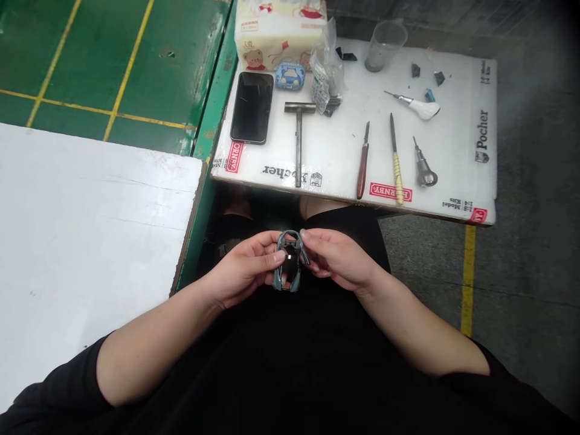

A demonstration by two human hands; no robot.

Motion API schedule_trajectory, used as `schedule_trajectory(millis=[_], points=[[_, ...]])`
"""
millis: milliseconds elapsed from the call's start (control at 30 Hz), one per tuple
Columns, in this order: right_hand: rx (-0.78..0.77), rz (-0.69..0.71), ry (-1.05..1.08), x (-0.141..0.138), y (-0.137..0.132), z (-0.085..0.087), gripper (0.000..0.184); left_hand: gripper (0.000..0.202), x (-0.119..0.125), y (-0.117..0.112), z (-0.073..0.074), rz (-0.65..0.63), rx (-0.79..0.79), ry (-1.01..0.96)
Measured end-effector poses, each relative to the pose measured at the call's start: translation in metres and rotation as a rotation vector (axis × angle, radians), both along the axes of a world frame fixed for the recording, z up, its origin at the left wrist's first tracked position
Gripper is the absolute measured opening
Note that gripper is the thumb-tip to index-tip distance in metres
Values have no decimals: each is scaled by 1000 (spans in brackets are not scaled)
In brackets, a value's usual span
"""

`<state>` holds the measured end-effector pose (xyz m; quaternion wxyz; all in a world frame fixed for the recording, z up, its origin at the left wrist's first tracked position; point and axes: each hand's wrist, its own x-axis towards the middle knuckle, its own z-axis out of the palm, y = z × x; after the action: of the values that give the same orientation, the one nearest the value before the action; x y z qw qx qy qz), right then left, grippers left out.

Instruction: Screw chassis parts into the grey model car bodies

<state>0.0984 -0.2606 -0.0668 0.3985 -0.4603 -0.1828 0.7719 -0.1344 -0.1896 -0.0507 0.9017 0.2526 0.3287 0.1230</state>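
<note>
Over my lap, my left hand (254, 263) grips a small grey-blue, ring-shaped frame part (294, 284) with black pieces inside, its thumb laid across the near face. My right hand (333, 254) pinches the same part at its upper right edge with thumb and fingers. A dark piece sticks out at the right side of the part, close to my right fingertips; I cannot tell whether it is separate. Beyond my hands, a T-shaped metal hammer (299, 145), a wood-handled knife (363, 163) and a file with a wrapped handle (396, 163) lie on the white-covered board.
On the white-covered board (335, 157) lie a phone (252, 109), a blue case (290, 77), a tissue pack (281, 36), a plastic bag (327, 72), a clear cup (385, 45), a white-handled awl (421, 107), a metal-handled awl (425, 169) and dark scraps. A white panel (90, 241) is at left.
</note>
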Motion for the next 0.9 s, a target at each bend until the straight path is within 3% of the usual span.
schedule_trajectory(millis=[100, 300, 567, 900], points=[[-1, -45, 117, -2, -1, -3, 49, 46, -1, 3, 2, 46, -59, -40], [3, 82, 247, -5, -6, -5, 47, 43, -2, 5, 4, 52, -62, -64], [-3, 129, 227, -8, -5, -10, 52, 36, -1, 4, 5, 30, -8, -79], [16, 49, 193, -14, -8, -12, 47, 41, 0, 3, 2, 91, -14, -18]])
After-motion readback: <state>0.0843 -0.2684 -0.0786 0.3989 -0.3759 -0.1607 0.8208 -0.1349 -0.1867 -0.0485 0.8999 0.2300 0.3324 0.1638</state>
